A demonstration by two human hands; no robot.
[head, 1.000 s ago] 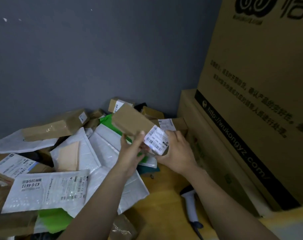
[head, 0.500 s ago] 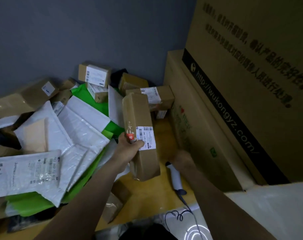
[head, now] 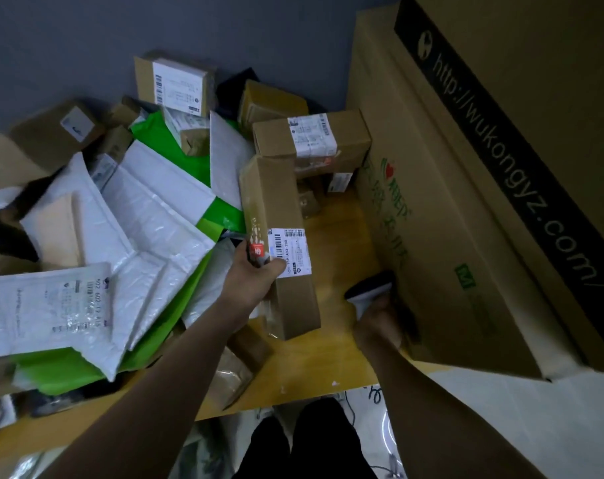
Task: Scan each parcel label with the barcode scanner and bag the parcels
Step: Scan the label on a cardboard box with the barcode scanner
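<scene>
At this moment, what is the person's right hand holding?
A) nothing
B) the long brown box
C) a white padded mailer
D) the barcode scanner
D: the right hand grips the barcode scanner low over the wooden table, while the left hand holds the long brown box.

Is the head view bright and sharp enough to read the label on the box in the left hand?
Head view: dim; the label on the long box in the left hand shows barcodes sharply, small print not; the scanner in the right hand lies in shadow, blurred; the wide lens bends the big carton.
</scene>
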